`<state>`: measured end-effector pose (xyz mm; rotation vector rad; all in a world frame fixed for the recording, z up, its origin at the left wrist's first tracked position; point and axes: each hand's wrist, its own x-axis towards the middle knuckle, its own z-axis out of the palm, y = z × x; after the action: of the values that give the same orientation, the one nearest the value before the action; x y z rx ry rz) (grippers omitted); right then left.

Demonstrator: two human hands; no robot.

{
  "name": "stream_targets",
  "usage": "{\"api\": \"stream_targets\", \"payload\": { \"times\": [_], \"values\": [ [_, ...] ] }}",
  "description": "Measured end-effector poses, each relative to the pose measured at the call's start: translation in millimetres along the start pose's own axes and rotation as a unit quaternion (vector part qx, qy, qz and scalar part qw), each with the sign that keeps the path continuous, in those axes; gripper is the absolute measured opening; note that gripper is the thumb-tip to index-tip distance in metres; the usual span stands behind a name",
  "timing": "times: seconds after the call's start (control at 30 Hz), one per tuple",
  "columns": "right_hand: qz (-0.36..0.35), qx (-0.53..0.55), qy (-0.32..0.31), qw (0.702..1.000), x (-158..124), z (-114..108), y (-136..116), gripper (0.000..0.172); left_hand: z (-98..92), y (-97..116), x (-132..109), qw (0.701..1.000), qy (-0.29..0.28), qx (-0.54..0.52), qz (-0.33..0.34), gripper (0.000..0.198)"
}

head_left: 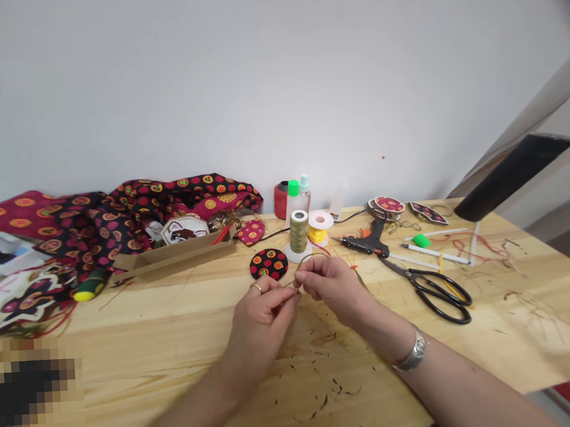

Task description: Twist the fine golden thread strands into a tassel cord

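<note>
My left hand [266, 307] and my right hand [331, 284] meet above the middle of the wooden table, both pinched on a thin olive cord [309, 257]. The cord arcs up over the right fingertips, and a strand hangs below the hands. Just behind them stands a spool of olive thread [299, 232]. A round black patch with red and yellow flowers [268, 265] lies past my left fingers. Beside the olive spool is a spool of yellow cord [320, 224]. What sits right between the fingertips is too small to make out.
Black-handled scissors [442, 291] and a glue gun [375, 239] lie to the right, near a white pen [435, 254]. Patterned fabric [155, 201] is heaped at the left behind a cardboard tray [182, 257]. Bottles [294, 200] stand by the wall. Thread scraps litter the table [177, 346].
</note>
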<state>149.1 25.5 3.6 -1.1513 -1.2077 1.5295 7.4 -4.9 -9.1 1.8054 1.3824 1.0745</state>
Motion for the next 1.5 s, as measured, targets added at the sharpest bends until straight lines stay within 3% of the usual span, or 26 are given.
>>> {"api": "stream_targets", "payload": {
  "times": [0.17,0.33,0.37,0.43,0.53,0.6,0.73,0.9,1.03,1.3,1.5],
  "values": [
    [0.025,0.099,-0.041,0.994,-1.7,2.1,2.4,0.022,2.4,-0.2,-4.0,0.999,-0.021,0.038,0.033,0.019],
    [0.014,0.100,-0.041,0.994,-1.3,-1.7,-2.8,0.023,-4.8,-0.2,0.1,0.998,-0.032,0.044,0.000,0.022],
    [0.009,0.091,-0.033,0.995,-0.9,-2.7,-4.5,0.022,-7.4,-0.5,2.4,0.999,-0.012,0.046,-0.014,0.024],
    [-0.001,0.062,-0.017,0.998,0.0,-4.4,-7.4,0.020,-12.3,-1.1,6.9,0.995,0.081,0.055,-0.022,0.021],
    [-0.013,0.009,0.002,1.000,1.3,-5.7,-8.4,0.017,-14.8,-0.1,9.8,0.984,0.174,0.027,0.004,0.015],
    [-0.013,-0.026,0.002,1.000,1.4,-5.7,-7.2,0.015,-11.9,1.7,8.1,0.987,0.151,-0.057,0.006,0.019],
    [-0.018,-0.074,-0.011,0.997,-0.8,-4.4,-4.4,0.012,-1.5,4.0,2.2,0.975,0.015,-0.211,-0.072,0.040],
    [-0.012,-0.080,-0.028,0.996,-3.2,-1.5,-1.7,0.009,5.3,2.2,-0.9,0.949,-0.080,-0.268,-0.143,0.049],
    [-0.008,-0.080,-0.022,0.996,-1.5,-1.0,-0.5,0.008,4.4,4.2,0.1,0.962,-0.076,-0.216,-0.149,0.041],
    [-0.014,-0.098,-0.032,0.995,0.0,-2.9,-1.8,0.010,-1.7,8.0,7.3,0.969,0.007,-0.173,-0.178,0.021],
    [-0.024,-0.098,-0.025,0.995,-0.4,-1.2,0.2,0.008,-4.2,4.5,6.9,0.968,0.013,-0.164,-0.189,0.016]
  ]
}}
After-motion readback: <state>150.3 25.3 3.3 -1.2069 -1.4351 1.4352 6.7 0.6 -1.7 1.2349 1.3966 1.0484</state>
